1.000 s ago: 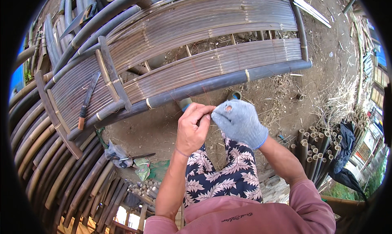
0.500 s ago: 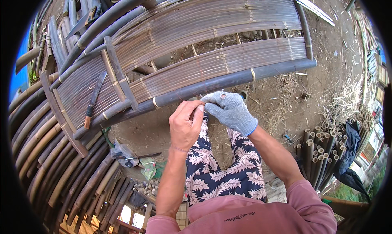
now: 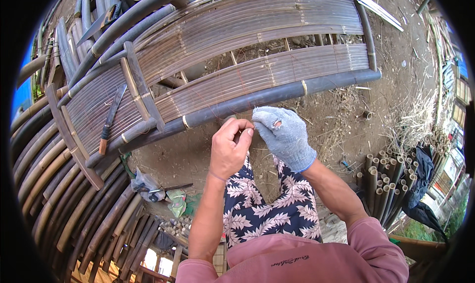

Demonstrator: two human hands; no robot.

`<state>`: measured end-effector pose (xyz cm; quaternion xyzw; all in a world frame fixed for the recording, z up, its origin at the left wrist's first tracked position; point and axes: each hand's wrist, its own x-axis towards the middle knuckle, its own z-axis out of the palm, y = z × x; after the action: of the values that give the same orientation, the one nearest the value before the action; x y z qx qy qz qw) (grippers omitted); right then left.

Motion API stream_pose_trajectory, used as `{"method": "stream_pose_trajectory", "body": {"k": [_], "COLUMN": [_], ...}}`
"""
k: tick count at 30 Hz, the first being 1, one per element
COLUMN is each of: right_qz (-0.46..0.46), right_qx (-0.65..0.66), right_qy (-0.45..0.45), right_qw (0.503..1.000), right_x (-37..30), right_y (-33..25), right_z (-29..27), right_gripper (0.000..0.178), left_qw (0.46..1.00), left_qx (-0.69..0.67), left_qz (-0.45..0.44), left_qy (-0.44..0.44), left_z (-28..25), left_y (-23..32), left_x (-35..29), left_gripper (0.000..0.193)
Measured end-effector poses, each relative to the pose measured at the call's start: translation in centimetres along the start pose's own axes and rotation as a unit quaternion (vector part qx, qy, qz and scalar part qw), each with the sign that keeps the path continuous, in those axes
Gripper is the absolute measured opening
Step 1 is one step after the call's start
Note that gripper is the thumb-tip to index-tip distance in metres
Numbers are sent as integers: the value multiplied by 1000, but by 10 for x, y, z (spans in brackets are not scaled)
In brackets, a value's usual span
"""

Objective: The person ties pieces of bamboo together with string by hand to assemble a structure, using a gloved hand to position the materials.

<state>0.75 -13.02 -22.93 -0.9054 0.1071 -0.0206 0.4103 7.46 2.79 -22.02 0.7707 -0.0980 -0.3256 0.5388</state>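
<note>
My bare left hand (image 3: 229, 148) is closed, thumb and forefinger pinched together in front of the bench's near rail. Close to its right, my right hand (image 3: 286, 137) wears a grey knitted glove with a hole and is closed too, its fingertips pressed together. Between the fingertips is a thin reddish thread, so fine that it is barely visible. More such strands trail over the slats. The bamboo bench (image 3: 277, 91) has a dark round front rail with pale rings and a surface of narrow slats, with an open gap along the middle.
A long knife (image 3: 114, 116) with a wooden handle lies on the bench's left end. A saw (image 3: 94, 28) rests among poles at the upper left. Curved bamboo pieces (image 3: 64, 184) are stacked at left. Upright bamboo tubes (image 3: 386, 184) stand at right, near shavings (image 3: 415, 120).
My hands have drawn slightly apart, the gloved right hand shifting a little to the right and turning upward. The left fingers remain pinched. The view has shifted slightly.
</note>
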Motion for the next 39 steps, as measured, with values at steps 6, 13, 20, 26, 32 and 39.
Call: {"method": "stream_pose_trajectory", "body": {"k": [6,13,20,26,32,39], "right_qz": [12,-53,-66,-41,11,-7], "right_qx": [85,-27,-105,14,201,44], "right_qy": [28,-37,-67,-49,-34,-28], "right_qw": [996,998,990,998,979,999], "right_x": [-7,0,-2,-4,4,0], "right_y": [-2,0,15,0,10,14], "right_z": [-5,-10,-16,-17,5,16], "right_gripper": [29,13,10,11,21,13], "left_qw": [971,986,917,997,1000,994], "left_qx": [-197,-112,-292,42,10,-12], "left_qz": [-130,-120,-272,25,13,-25], "left_qy": [-41,26,-21,-57,17,105], "left_z": [-6,2,-23,10,-1,10], "left_y": [-6,-4,-8,7,-1,-4], "left_x": [-6,-11,-13,-12,-6,0], "left_gripper": [11,13,13,16,13,10]}}
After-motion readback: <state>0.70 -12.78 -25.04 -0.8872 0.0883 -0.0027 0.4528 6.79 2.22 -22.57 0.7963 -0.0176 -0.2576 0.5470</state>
